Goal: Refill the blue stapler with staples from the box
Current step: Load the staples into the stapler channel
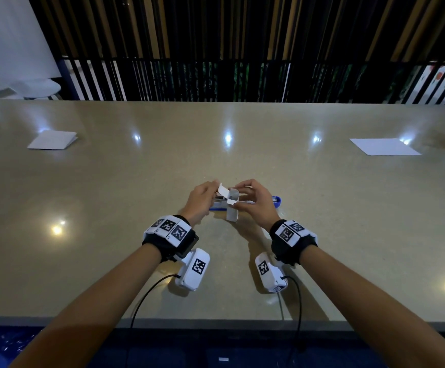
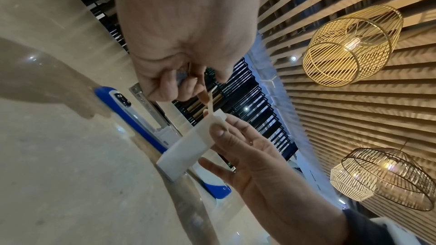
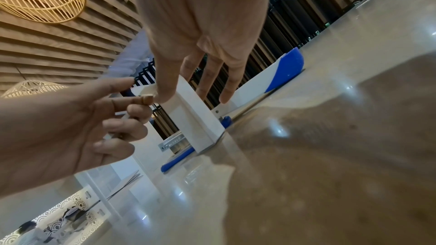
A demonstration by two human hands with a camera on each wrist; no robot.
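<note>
1. Over the middle of the beige counter (image 1: 242, 261), seen from the head, both hands meet at a small white box (image 1: 232, 205) standing upright just in front of the blue stapler (image 1: 276, 201), which lies opened flat. The left hand (image 1: 201, 200) pinches the box's raised flap; the right hand (image 1: 255, 201) grips the box near its top.
2. Left wrist view: the left hand's fingers (image 2: 165, 88) curl around the thin flap and perhaps something small and grey, too blurred to name. The stapler's metal channel (image 2: 146, 101) lies bare.
3. Right wrist view: the right thumb (image 3: 165, 88) presses the box (image 3: 195, 118); its other fingers reach straight behind it.
</note>
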